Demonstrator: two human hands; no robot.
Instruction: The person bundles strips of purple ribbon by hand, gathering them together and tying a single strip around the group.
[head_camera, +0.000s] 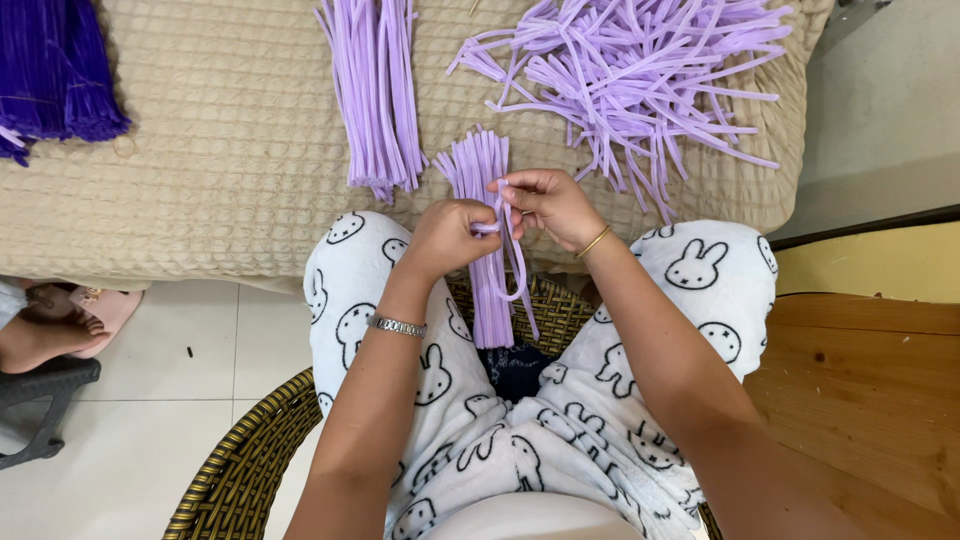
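Observation:
Both my hands meet over a bundle of light purple pipe cleaners (486, 170) that lies from the beige quilted bed (230, 150) edge down between my knees. My left hand (448, 238) pinches a single purple pipe cleaner (518, 280), which loops down below the hands. My right hand (545, 203) grips the same strand just above, with its fingers curled around it. The left wrist carries a silver watch band, the right wrist a thin gold bangle.
A neat sheaf of light purple pipe cleaners (378, 90) lies on the bed, a loose tangled heap (630, 70) to its right, dark purple ones (55, 70) at far left. I sit in a wicker chair (240, 470). Another person's foot (40, 335) is at left, a wooden surface (860, 390) at right.

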